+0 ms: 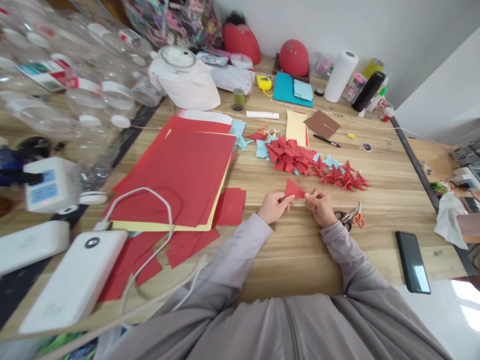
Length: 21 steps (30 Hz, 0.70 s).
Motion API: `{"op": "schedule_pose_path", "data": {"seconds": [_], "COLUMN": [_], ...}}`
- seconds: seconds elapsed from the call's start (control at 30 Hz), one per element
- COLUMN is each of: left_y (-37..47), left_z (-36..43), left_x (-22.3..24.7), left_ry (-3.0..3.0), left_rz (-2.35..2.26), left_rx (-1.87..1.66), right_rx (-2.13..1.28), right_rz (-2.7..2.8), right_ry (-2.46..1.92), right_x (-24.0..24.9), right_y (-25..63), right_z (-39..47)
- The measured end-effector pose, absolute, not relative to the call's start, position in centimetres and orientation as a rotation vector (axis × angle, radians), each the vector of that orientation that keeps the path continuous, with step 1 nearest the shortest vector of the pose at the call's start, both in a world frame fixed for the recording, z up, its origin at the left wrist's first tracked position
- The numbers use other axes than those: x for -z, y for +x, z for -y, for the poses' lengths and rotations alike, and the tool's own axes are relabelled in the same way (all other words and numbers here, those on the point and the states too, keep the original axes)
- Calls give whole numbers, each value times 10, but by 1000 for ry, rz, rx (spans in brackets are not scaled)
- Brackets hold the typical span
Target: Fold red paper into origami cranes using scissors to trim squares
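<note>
Find red paper triangle (294,189) between left hand (273,207) and right hand (320,207), long edge slanting down toward the right. Note both grips closed on it: pinched at lower left and at right corner. Note folded red pieces (287,156) beyond, orange-handled scissors (358,216) near right wrist.

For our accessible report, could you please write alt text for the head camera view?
Two bare hands, left and right, hold a small red folded paper triangle above a wooden table; red and light-blue folded paper pieces lie beyond, large red paper sheets to the left.
</note>
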<state>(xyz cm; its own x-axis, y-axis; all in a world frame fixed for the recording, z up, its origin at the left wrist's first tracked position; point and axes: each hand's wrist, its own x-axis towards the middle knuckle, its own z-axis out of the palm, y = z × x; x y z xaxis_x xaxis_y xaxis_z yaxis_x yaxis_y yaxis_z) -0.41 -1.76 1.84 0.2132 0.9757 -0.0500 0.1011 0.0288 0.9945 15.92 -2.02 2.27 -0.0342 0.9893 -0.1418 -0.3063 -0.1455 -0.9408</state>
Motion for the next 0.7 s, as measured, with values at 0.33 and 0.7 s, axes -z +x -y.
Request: {"op": "schedule_pose_path", "data": {"seconds": [0.33,0.7], "left_y": [-2,1], "left_z": [18,15], "left_x": [-16,-13], "left_ry": [1113,1066], "left_rz": [-1037,-899], "left_rx": [-900,-989], "right_rx": [-1437,-1430], "right_rz": [1137,1267], "right_ry": [-1177,-1184], "right_x": [-20,-20], "right_y": [158,154], "right_z": [22,25]}}
